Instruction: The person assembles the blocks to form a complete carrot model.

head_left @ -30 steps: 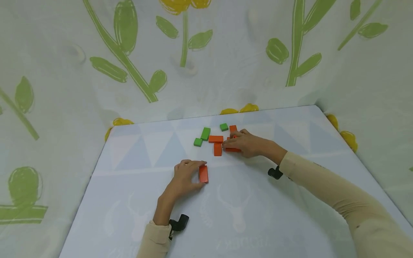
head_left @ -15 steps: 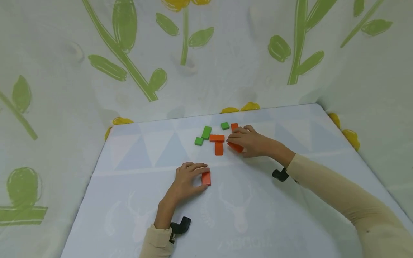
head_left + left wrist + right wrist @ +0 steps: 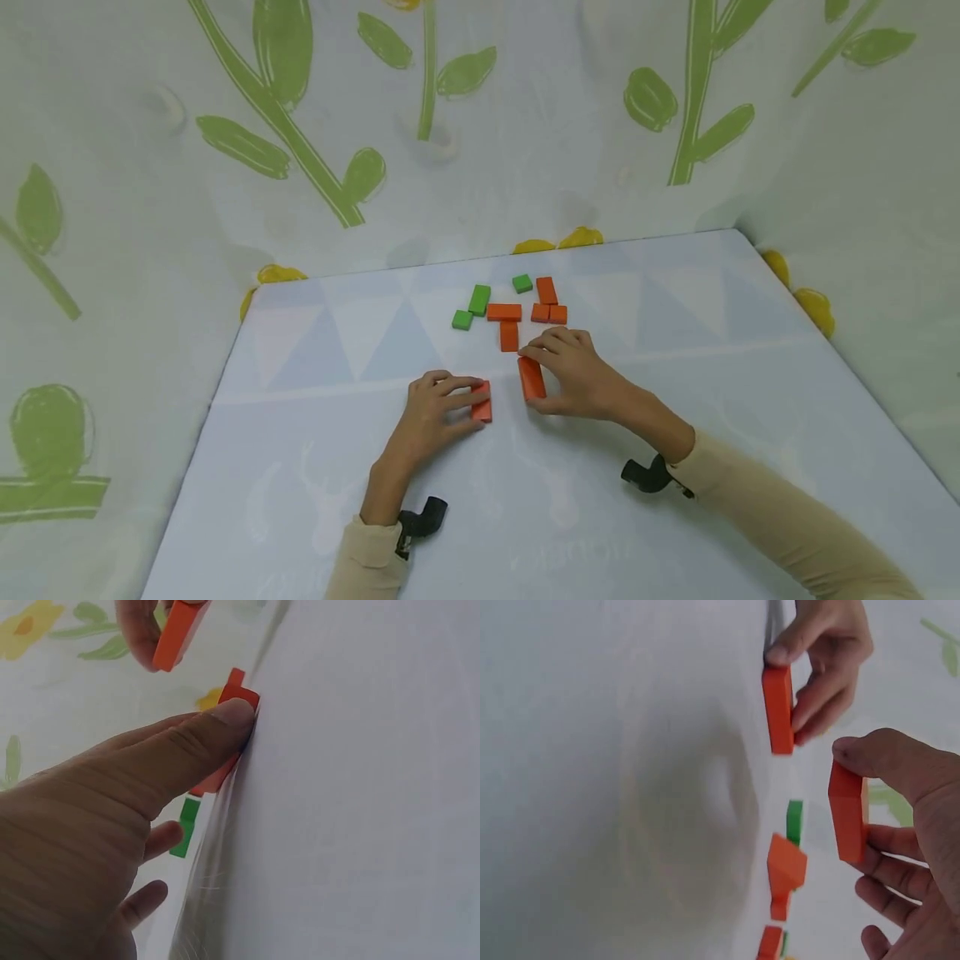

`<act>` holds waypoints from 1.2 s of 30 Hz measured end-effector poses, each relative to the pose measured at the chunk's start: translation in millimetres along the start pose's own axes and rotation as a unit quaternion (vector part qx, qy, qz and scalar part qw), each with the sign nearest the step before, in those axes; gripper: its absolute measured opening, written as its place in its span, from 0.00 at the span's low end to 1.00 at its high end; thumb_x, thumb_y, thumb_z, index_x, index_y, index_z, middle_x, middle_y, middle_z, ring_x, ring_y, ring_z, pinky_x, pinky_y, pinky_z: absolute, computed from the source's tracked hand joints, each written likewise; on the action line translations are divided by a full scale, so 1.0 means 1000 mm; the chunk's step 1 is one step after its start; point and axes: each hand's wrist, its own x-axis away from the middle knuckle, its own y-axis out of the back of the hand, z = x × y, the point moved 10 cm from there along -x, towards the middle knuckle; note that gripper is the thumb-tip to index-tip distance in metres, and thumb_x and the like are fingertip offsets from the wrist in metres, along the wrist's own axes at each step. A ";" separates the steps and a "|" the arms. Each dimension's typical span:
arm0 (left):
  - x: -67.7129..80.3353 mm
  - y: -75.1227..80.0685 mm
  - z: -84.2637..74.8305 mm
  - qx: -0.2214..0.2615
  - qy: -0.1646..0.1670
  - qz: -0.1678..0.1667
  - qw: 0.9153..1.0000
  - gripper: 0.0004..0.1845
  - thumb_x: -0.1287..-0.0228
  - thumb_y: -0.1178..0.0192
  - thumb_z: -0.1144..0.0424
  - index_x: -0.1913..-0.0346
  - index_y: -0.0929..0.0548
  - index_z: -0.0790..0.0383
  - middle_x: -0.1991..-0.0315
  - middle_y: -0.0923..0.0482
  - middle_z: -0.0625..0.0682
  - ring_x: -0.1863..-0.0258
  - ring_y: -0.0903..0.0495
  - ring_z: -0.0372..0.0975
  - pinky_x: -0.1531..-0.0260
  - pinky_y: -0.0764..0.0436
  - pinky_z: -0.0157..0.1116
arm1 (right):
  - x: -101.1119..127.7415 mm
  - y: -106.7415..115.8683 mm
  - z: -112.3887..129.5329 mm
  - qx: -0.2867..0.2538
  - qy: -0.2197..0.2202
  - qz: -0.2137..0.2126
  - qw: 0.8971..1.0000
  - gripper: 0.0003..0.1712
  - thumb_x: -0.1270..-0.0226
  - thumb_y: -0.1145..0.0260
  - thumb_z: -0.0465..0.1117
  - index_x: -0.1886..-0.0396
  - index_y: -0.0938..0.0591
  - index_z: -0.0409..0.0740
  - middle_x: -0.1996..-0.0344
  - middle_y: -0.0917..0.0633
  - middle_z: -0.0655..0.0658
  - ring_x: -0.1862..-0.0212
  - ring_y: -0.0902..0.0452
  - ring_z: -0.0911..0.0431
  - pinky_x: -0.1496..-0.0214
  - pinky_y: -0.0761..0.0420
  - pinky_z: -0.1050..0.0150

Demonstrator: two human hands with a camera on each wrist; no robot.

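Your left hand point(image 3: 435, 408) pinches an orange block point(image 3: 482, 402) standing on its long edge on the worktop point(image 3: 675, 400). Your right hand point(image 3: 577, 375) grips a second orange block point(image 3: 531, 377), just right of the first, apart, not touching. Both long axes run roughly parallel, pointing away from you; the gap between them is the relation to watch. The right hand's block looks lifted in the right wrist view. Loose orange and green blocks point(image 3: 517, 307) lie beyond the second block.
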 end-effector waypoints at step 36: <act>0.005 -0.007 0.003 0.071 0.023 0.025 0.997 0.19 0.48 0.33 0.54 0.50 0.17 0.50 0.47 0.25 0.43 0.49 0.29 0.37 0.51 0.29 0.37 | -0.013 -0.054 0.026 0.018 -0.054 0.021 0.998 0.39 0.56 0.31 0.65 0.44 0.23 0.51 0.50 0.25 0.53 0.45 0.38 0.57 0.48 0.38 0.52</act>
